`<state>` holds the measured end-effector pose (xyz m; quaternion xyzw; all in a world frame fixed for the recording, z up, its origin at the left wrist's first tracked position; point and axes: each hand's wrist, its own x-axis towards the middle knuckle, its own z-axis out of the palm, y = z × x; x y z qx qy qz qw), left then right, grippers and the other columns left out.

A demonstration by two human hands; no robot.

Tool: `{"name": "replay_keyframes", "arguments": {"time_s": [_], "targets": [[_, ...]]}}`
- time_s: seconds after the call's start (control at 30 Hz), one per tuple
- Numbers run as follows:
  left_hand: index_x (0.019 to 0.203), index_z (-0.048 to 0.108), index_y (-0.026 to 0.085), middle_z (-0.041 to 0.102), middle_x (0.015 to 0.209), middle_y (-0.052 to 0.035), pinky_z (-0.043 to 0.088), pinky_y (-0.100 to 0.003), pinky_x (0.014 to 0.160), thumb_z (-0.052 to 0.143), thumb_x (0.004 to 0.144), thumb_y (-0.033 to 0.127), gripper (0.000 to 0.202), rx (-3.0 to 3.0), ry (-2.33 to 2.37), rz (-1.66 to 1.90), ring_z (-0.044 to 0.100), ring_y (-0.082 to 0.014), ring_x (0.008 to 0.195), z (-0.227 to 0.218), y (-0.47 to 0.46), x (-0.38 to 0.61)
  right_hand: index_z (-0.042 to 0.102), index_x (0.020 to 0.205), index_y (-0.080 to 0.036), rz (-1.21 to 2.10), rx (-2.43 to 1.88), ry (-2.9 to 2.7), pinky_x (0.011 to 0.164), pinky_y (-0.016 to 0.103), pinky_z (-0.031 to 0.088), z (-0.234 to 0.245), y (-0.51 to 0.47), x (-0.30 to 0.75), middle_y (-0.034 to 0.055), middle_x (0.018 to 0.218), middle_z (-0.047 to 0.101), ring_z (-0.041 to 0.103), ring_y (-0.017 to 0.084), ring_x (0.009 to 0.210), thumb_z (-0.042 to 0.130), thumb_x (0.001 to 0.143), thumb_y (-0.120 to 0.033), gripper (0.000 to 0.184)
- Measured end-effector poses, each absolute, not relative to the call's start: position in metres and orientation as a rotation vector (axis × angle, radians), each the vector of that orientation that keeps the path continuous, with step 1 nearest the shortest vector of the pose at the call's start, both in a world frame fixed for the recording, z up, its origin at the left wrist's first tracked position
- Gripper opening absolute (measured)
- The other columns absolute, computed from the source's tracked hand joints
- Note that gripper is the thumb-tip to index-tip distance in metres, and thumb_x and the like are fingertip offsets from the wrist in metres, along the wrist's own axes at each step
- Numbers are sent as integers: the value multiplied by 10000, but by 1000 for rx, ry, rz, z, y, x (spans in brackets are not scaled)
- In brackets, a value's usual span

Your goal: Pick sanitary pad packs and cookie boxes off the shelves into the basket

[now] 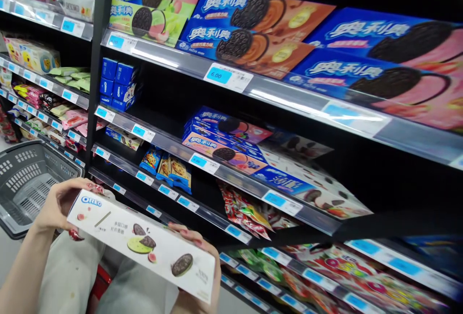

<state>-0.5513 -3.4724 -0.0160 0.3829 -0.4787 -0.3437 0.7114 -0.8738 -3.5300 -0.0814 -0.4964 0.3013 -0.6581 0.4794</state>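
Note:
My left hand [60, 205] grips the left end of a long white Oreo cookie box [166, 256], its thumb and fingers on either side and red nail polish showing. At the right end, my right hand [200, 240] is wrapped round the same box, fingers over the far edge. The box is held tilted above my lap, its printed side with cookie pictures facing me. Its other sides are hidden. On the shelf beyond lie stacked blue-and-white cookie boxes [285, 179] and pink-and-blue ones [224, 152].
A grey shopping basket [21, 179] stands on the floor at left. The upper shelf [173, 63] carries rows of blue Oreo boxes [249, 29]. Small blue Oreo packs [119, 82] are stacked by the upright divider. Snack bags [246, 208] lie lower down. Price tags line the shelf edges.

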Motion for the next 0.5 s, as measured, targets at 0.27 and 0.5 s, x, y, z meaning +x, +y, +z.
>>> {"name": "replay_keyframes", "arguments": {"time_s": [0.27, 0.5], "targets": [[1016, 907, 302, 845, 855, -111, 666, -427, 804, 1098, 538, 463, 540, 664, -1192, -753, 797, -316, 879, -9, -3472, -553, 767, 889, -318, -1645, -1195, 671, 778, 575, 671, -85, -3531, -879, 45, 893, 770, 781, 320, 919, 782, 956, -523, 216], [913, 915, 221, 860, 895, -164, 658, -359, 712, 1107, 390, 503, 625, 1007, -970, -817, 808, -333, 816, -3, -3470, -555, 799, 1108, -251, -1544, -1133, 802, 818, 541, 651, -71, -3527, -879, 120, 1023, 805, 778, 379, 937, 1028, 533, -656, 740]]}}
